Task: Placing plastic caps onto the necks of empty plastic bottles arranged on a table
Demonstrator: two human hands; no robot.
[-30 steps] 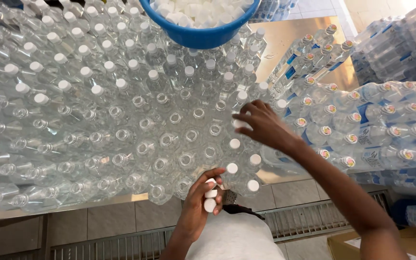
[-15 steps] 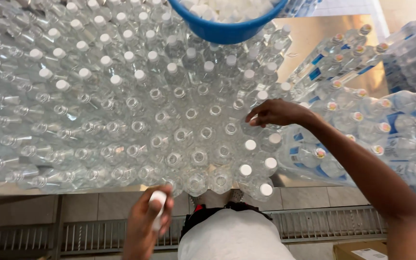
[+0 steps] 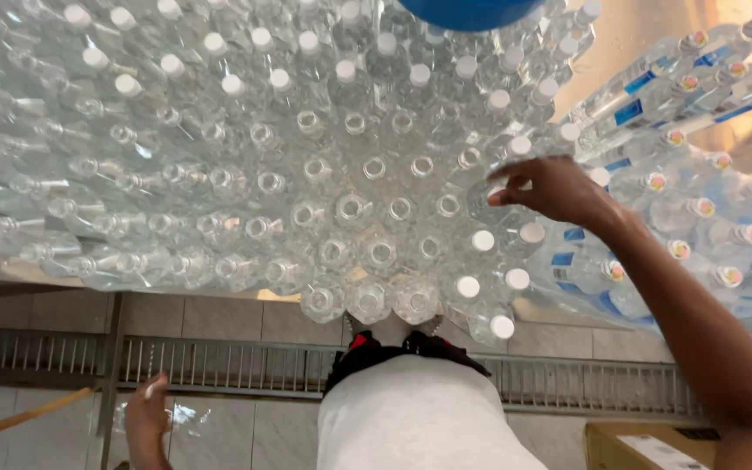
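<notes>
A table is packed with clear plastic bottles (image 3: 341,209); those at the back and a few near the right front wear white caps (image 3: 468,286), while the middle ones stand uncapped. My right hand (image 3: 554,187) reaches over the right side, with fingertips pinching a white cap (image 3: 500,193) on a bottle neck. My left hand (image 3: 145,411) hangs low beside my body, below the table edge, closed with a sliver of white showing between its fingers. The rim of a blue bowl (image 3: 472,10) shows at the top.
Wrapped packs of labelled bottles (image 3: 698,191) with coloured caps are stacked at the right. Below the table run a metal floor grate (image 3: 219,365) and tiles. A cardboard box (image 3: 654,446) sits at the bottom right and a wooden stick (image 3: 19,418) at the bottom left.
My left hand has dropped from the table's front edge to my side at lower left. The right hand stays over the right-hand bottles. The view has shifted, so less of the blue bowl shows.
</notes>
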